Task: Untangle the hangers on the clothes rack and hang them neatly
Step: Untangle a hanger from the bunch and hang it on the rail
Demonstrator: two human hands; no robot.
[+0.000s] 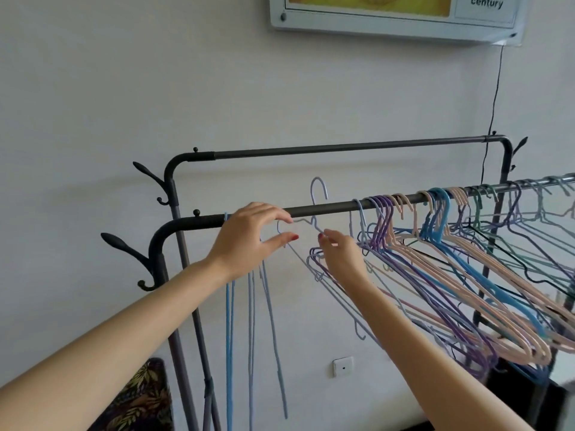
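A pale lilac wire hanger [318, 194] is held up in front of the near rail [329, 207] of the dark clothes rack, its hook above the rail. My left hand [249, 237] pinches its left shoulder between thumb and fingers. My right hand [340, 253] grips its neck and right shoulder just below the rail. Right of my hands, a crowded bunch of purple, pink and blue hangers [435, 244] hangs crooked on the rail. At the rail's left end, a blue hanger [229, 321] and pale ones hang down edge-on below my left hand.
A second, higher rail [342, 147] runs behind. Coat hooks [124, 247] stick out from the rack's left posts. Green and lilac hangers [513, 206] continue to the right edge. A framed board [395, 17] and cable hang on the white wall; a patterned cushion [140, 399] lies low left.
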